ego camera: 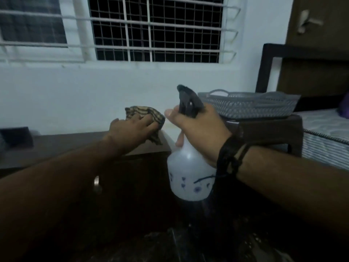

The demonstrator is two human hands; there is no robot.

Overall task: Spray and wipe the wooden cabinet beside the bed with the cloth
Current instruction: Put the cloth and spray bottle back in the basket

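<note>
Window: white frame with white grille bars and mesh, dark outside, set in a white wall. Grey plastic basket: woven pattern, looped handle, resting on a dark brown stool. Mattress: patterned, striped side, just beside the stool. Dark headboard behind it. Brown door with a pale lever handle, upper right.

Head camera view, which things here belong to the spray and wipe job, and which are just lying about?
Part of the job:
cloth, gripped by the left hand
spray bottle, held by the right hand
wooden cabinet

Lying about:
grey basket
brown stool
bed
</note>
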